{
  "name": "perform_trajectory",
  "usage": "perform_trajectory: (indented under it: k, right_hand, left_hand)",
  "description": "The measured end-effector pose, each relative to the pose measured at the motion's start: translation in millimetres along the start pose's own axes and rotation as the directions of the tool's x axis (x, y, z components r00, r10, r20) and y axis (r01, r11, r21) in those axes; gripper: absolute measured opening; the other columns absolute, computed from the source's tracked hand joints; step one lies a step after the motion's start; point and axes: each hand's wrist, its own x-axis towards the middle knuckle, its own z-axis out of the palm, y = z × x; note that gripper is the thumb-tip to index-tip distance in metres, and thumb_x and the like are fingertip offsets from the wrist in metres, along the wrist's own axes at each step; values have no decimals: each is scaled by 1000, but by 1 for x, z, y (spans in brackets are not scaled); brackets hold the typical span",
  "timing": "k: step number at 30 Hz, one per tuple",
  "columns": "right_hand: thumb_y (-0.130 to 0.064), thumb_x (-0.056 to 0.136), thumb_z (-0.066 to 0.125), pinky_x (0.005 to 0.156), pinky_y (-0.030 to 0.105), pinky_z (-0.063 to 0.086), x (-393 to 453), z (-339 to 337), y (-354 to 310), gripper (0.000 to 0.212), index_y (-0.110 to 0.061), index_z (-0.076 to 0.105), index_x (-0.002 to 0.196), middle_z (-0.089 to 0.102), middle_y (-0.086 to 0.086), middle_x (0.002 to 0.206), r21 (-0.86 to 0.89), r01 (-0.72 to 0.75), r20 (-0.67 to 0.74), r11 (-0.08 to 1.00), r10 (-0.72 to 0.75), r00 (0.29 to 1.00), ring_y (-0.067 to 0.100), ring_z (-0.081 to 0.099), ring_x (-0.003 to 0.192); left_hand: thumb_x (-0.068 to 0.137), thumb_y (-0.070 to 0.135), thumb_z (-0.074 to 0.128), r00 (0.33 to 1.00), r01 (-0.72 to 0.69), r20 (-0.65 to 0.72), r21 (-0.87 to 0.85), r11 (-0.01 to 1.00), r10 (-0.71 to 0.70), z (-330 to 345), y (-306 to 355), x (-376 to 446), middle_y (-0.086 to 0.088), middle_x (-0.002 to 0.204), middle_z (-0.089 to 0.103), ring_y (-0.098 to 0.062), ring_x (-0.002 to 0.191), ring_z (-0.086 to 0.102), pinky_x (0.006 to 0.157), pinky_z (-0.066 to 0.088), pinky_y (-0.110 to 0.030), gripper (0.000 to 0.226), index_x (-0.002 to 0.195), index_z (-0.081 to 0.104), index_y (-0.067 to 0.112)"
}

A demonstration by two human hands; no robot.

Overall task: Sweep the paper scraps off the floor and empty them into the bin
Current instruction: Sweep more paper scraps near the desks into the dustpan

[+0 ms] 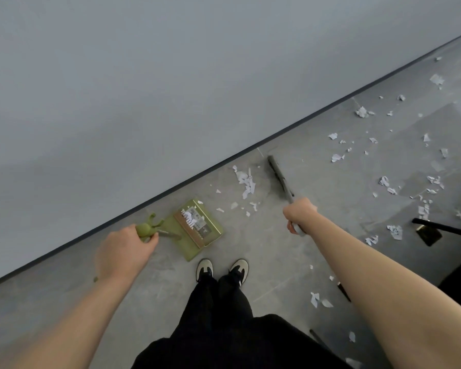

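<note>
Paper scraps (pixel 246 182) mid-sweep: my R hand (pixel 300 213) grips broom (pixel 279 178), L hand (pixel 128 245) holds green dustpan (pixel 197 229); next, I push pile in.

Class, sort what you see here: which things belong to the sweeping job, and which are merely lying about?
Belongs to the job:
- green dustpan, handle held by left hand
- grey broom, gripped by right hand
- paper scraps on the floor

Lying about:
- black rod with brass-coloured foot, far right
- grey wall
</note>
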Motion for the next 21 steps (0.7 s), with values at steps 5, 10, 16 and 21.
perform_trajectory:
  k: [5,10,16,21]
  right_hand:
    - [-10,90,43,64,33,50,-7,13,-2,18,2,54,81,60,17,73,-121,25,11,992,-23,1000,30,57,69]
    - [-4,87,37,51,28,47,-41,27,-8,13,0,47,81,59,17,62,-309,98,115,946,-65,991,26,52,40]
    - [-6,87,38,47,24,47,-82,58,-11,16,-2,47,99,60,14,57,-520,182,168,834,-109,980,24,53,35]
    - [-4,83,38,43,20,43,-100,61,-1,22,-1,56,95,49,5,34,-498,174,134,849,-123,983,21,47,28]
  left_hand:
    - [81,52,64,1000,2,-9,5,1000,-2,4,-13,0,-8,71,65,-35,75,64,60,51,-33,33,79,67,19]
    - [81,52,65,1000,-8,-6,-12,1000,8,5,-27,-3,-7,69,64,-33,74,63,59,51,-33,31,77,64,21]
    - [82,51,64,999,-17,26,-26,1000,18,-1,-47,-4,-7,69,63,-33,72,62,60,51,-33,34,76,62,18]
    - [83,49,63,999,-29,43,-20,999,30,-4,-65,-1,-6,70,62,-32,71,59,59,46,-32,30,79,61,19]
